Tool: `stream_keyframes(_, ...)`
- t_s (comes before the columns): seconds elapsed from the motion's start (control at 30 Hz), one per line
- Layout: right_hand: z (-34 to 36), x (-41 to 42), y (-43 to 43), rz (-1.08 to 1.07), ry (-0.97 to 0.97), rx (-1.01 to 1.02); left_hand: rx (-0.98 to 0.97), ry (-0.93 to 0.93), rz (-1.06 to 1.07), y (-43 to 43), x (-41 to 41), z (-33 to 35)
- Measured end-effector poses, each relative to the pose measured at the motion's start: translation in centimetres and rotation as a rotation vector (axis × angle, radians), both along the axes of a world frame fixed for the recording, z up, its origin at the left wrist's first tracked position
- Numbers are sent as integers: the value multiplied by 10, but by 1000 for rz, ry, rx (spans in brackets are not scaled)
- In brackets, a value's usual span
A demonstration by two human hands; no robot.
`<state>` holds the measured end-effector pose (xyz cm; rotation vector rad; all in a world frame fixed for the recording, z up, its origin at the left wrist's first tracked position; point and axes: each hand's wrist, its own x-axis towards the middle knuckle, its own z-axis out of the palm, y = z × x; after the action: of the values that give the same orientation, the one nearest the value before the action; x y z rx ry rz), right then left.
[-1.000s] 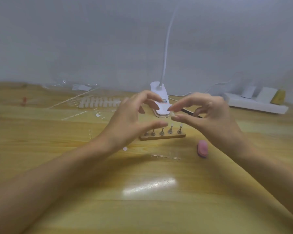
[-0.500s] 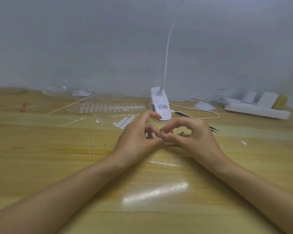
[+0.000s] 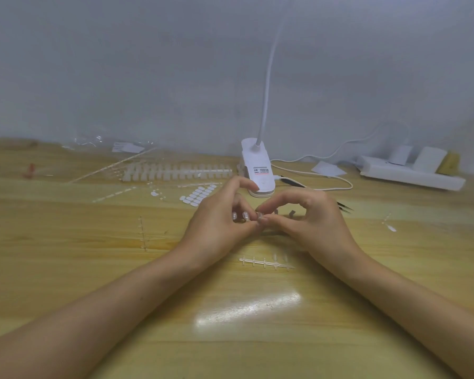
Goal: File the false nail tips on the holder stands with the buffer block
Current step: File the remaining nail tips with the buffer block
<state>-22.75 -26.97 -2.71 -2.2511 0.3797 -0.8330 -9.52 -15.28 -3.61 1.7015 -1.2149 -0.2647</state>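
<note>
My left hand and my right hand meet fingertip to fingertip low over the wooden table. My right thumb and index finger pinch a small clear nail tip. My left fingers curl in, and the thumb and middle finger close on a holder stand right under that tip, mostly hidden. Two more holder stands show through the arch of my right hand. Both hands hide the wooden base. The buffer block is out of sight.
A white clip lamp stands just behind my hands, its cable running right. Rows of nail tips, a sheet of adhesive tabs, empty clear sprues, black tweezers and a white power strip lie around.
Both hands have dropped from above the holder down onto it, and their fingertips have closed together. The pink buffer block, seen beside the right wrist one second ago, is now hidden.
</note>
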Motion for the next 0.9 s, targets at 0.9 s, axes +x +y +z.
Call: stream_keyframes(0.9, 39, -33, -11, 32, -48, -211, 69, -88, 22, 7, 7, -2)
